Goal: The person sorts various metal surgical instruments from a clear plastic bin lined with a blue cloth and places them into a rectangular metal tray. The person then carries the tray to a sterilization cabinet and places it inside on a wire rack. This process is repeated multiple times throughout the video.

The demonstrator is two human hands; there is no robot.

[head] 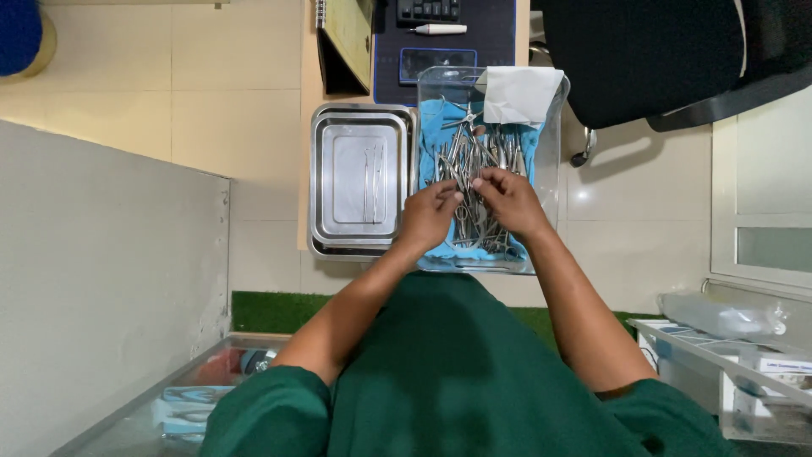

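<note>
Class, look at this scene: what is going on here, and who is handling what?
A person in green scrubs reaches both hands into a clear bin lined with blue cloth and full of metal instruments. The left hand and right hand pinch at the pile together. Beside the bin sits a steel tray holding a couple of instruments.

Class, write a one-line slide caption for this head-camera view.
Both hands, left hand and right hand, sort metal surgical instruments in a clear bin beside steel trays.

The clear box's walls (550,169) and a folded white paper (520,93) hemmed the tangled instruments (474,161); the steel tray (355,173) alongside lay open.
</note>
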